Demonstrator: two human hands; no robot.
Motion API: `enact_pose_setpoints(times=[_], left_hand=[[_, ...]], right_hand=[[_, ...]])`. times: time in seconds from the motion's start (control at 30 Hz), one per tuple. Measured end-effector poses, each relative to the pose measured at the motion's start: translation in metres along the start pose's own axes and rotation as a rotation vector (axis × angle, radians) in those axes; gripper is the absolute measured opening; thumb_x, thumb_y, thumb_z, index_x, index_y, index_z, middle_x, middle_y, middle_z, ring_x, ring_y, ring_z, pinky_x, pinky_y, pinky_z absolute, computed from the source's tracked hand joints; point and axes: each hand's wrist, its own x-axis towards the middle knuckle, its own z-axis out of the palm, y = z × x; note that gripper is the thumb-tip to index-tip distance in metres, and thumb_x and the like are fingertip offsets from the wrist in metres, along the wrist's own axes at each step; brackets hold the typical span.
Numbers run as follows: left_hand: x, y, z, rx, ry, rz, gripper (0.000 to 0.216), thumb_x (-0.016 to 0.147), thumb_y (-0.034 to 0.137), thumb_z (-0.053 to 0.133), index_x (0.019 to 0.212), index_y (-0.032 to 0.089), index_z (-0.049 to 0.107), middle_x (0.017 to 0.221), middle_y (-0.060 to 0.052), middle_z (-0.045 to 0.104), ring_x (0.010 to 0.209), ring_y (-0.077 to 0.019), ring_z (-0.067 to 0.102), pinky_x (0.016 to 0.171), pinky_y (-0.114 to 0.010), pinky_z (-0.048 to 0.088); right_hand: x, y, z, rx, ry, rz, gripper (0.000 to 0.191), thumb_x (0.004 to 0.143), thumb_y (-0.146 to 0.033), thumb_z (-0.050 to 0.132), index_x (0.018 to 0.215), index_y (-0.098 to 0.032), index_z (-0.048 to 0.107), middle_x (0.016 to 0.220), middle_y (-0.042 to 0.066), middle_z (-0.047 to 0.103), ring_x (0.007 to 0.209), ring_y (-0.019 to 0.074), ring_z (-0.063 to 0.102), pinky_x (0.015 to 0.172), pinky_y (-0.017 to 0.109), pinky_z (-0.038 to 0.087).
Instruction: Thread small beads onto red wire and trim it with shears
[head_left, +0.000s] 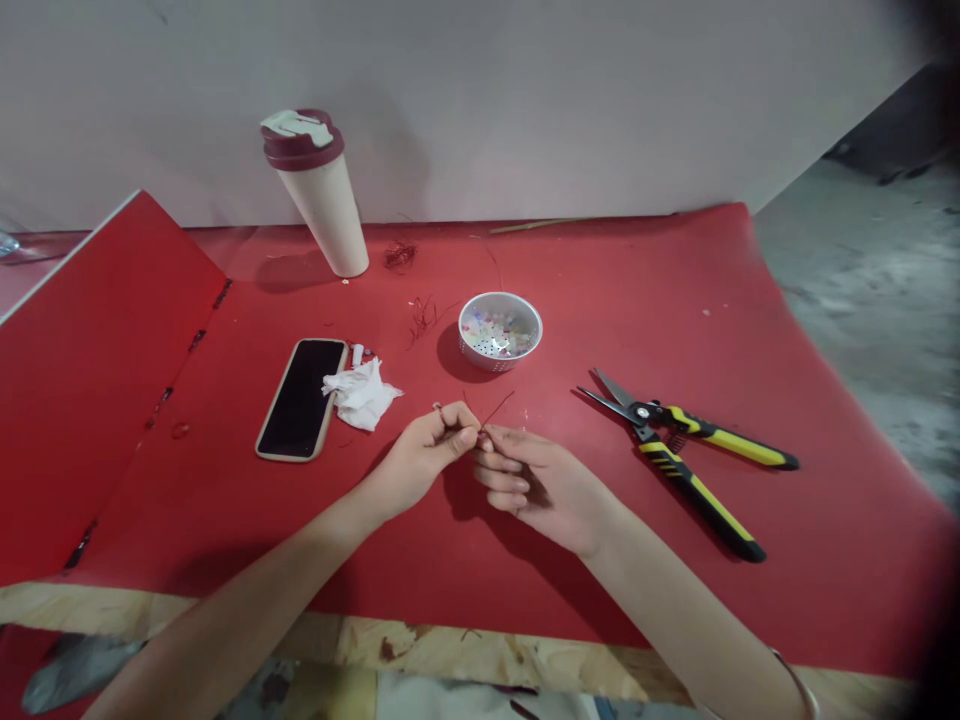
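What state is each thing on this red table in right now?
tumbler: upright, lid on
phone: face up, screen dark
tissue: crumpled
bowl: upright, holding small coloured bits
cutters: lying flat, blades open
thin wire: pinched between both hands
left hand: fingers closed on the thin wire
right hand: fingers closed on the thin wire

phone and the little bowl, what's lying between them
In the head view, a crumpled white tissue lies beside the phone, and thin red wire scraps sit nearer the bowl.
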Motion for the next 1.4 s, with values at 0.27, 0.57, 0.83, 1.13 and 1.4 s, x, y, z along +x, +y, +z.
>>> enact_pose_setpoints(times=[0.27, 0.57, 0.83, 1.13, 1.4], left_hand=[[0.0, -0.002, 0.0, 0.001, 0.01, -0.004, 0.024, 0.085, 0.037, 0.051, 0.072, 0.017, 0.048, 0.074, 0.0, 0.048, 0.071, -0.0114, 0.045, 0.072, -0.025, 0.036], [0.0, -0.002, 0.0, 0.026, 0.019, -0.011, 0.026, 0.084, 0.039, 0.051, 0.072, 0.017, 0.047, 0.074, 0.0, 0.047, 0.071, -0.0122, 0.045, 0.072, -0.025, 0.036], [-0.001, 0.0, 0.008, 0.21, 0.104, 0.013, 0.024, 0.086, 0.035, 0.045, 0.07, 0.018, 0.047, 0.072, 0.0, 0.049, 0.072, -0.014, 0.044, 0.074, -0.028, 0.036], [-0.004, -0.001, 0.013, 0.251, 0.164, 0.009, 0.023, 0.086, 0.029, 0.044, 0.065, 0.019, 0.042, 0.07, 0.0, 0.048, 0.071, -0.0144, 0.046, 0.074, -0.029, 0.038], [-0.002, 0.003, 0.011, 0.268, 0.101, 0.028, 0.021, 0.086, 0.025, 0.042, 0.066, 0.018, 0.044, 0.071, 0.0, 0.048, 0.072, -0.0147, 0.046, 0.075, -0.029, 0.037]], right_hand=[[0.001, 0.001, -0.001, -0.043, 0.008, -0.042, 0.019, 0.079, -0.019, 0.06, 0.064, -0.014, 0.05, 0.054, -0.007, 0.03, 0.045, 0.0038, 0.02, 0.039, 0.015, 0.023], [0.001, 0.003, -0.001, -0.096, 0.039, -0.076, 0.019, 0.078, -0.021, 0.062, 0.064, -0.015, 0.05, 0.055, -0.007, 0.031, 0.046, 0.0042, 0.023, 0.04, 0.017, 0.023], [0.0, 0.007, 0.003, -0.151, 0.127, -0.125, 0.018, 0.076, -0.025, 0.063, 0.067, -0.015, 0.051, 0.058, -0.006, 0.033, 0.048, 0.0049, 0.029, 0.044, 0.019, 0.026], [0.002, 0.012, 0.003, -0.165, 0.166, -0.143, 0.017, 0.077, -0.027, 0.061, 0.068, -0.016, 0.05, 0.061, -0.006, 0.037, 0.048, 0.0053, 0.03, 0.046, 0.021, 0.028], [0.002, 0.01, 0.002, -0.08, 0.123, -0.1, 0.013, 0.08, -0.019, 0.053, 0.067, -0.016, 0.05, 0.058, -0.005, 0.035, 0.048, 0.0065, 0.032, 0.046, 0.022, 0.03]])
